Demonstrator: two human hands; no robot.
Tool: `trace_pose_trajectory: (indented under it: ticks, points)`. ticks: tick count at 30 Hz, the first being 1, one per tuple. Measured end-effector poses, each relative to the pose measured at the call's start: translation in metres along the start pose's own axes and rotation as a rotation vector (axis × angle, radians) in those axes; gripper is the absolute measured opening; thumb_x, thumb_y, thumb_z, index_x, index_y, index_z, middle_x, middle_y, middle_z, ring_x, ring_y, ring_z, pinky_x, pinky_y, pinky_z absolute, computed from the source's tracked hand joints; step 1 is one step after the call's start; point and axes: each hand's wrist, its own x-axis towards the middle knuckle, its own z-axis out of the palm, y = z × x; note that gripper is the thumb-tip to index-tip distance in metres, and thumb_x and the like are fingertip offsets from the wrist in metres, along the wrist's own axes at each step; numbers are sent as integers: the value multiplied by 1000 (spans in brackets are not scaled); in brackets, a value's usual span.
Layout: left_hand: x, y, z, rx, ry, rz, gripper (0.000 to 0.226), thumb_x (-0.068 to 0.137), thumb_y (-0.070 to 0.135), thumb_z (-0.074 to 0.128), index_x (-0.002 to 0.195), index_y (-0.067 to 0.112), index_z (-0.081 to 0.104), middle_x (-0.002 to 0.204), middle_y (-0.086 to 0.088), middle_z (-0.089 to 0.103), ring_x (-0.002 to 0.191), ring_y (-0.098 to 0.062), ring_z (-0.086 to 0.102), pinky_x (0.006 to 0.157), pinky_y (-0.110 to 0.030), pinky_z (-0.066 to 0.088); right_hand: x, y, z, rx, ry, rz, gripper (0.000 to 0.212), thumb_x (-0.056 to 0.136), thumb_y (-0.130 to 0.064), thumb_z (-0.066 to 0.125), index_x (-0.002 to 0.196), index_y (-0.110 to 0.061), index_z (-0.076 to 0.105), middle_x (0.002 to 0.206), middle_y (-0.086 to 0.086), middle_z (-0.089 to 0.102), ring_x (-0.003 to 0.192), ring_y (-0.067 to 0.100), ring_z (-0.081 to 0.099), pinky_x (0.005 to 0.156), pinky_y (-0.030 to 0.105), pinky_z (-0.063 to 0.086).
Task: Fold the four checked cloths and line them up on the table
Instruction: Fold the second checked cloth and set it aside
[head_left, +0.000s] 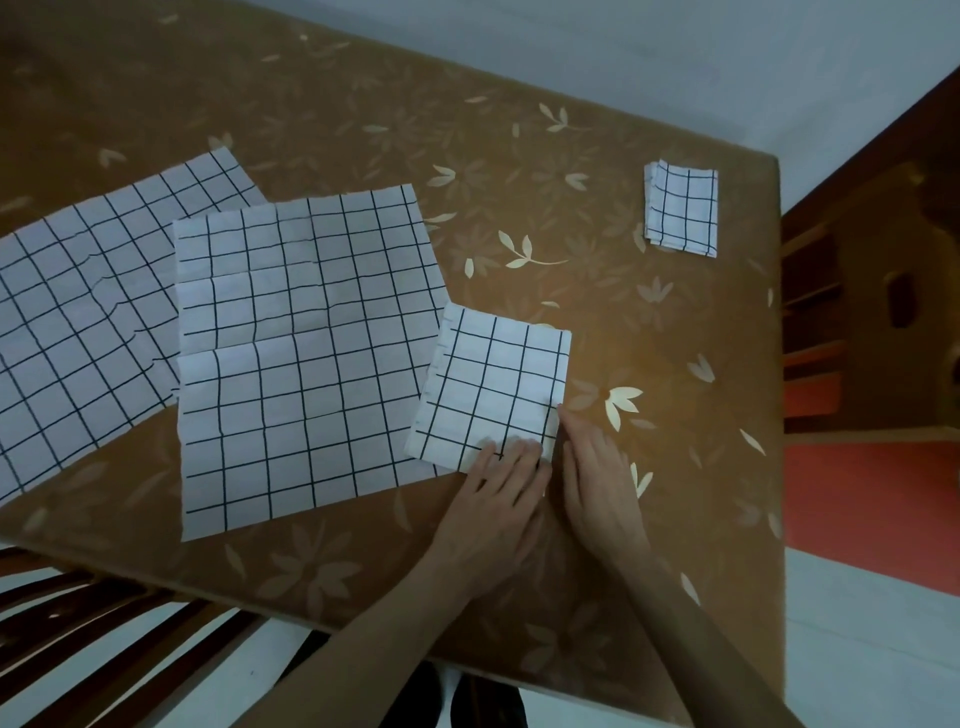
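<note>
A partly folded white cloth with black checks (493, 384) lies near the table's front right, overlapping an unfolded checked cloth (306, 353). My left hand (498, 499) presses flat on the folded cloth's near corner, fingers straight. My right hand (592, 467) lies beside the cloth's right edge, fingertips touching that edge. Another unfolded checked cloth (88, 312) is spread at the left, partly under the middle one. A small, fully folded checked cloth (681, 209) sits at the far right of the table.
The table (519, 156) wears a brown cover with pale flower prints. A dark slatted chair (104, 639) stands at the near left edge. A brown wooden cabinet (872, 291) and red floor lie to the right.
</note>
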Motion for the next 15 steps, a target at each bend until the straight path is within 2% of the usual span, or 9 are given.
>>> trace_pose_trajectory:
  ticks: [3,5,11,15]
  points:
    - [6,1,6,-19,-42,-19,63,108,47,33,159,11,31,167,-13,28,157,-29,19,123,-55,24,9,11,-11,-89,-98,-227,50,110,-28,36,159,-18,37,163,-2,40,152,11,33,121,45,33]
    - [6,-1,12,-24,-84,-26,64,109,51,28,161,14,28,170,-12,21,158,-29,13,124,-55,23,13,20,-17,-134,-220,-343,54,112,-39,36,161,-18,34,168,-3,32,156,8,24,127,44,23]
    - [3,-5,16,-45,-101,-32,73,107,63,23,165,22,11,173,-4,3,160,-23,-4,127,-53,15,31,47,-23,-291,-391,-453,64,110,-52,35,165,-24,18,173,-7,12,159,7,5,130,43,8]
    - [4,-6,14,-34,-128,-35,78,104,69,22,166,24,6,174,-3,-1,159,-23,-9,127,-53,14,45,58,-27,-374,-426,-513,68,110,-56,31,166,-25,10,173,-7,5,159,8,0,130,44,7]
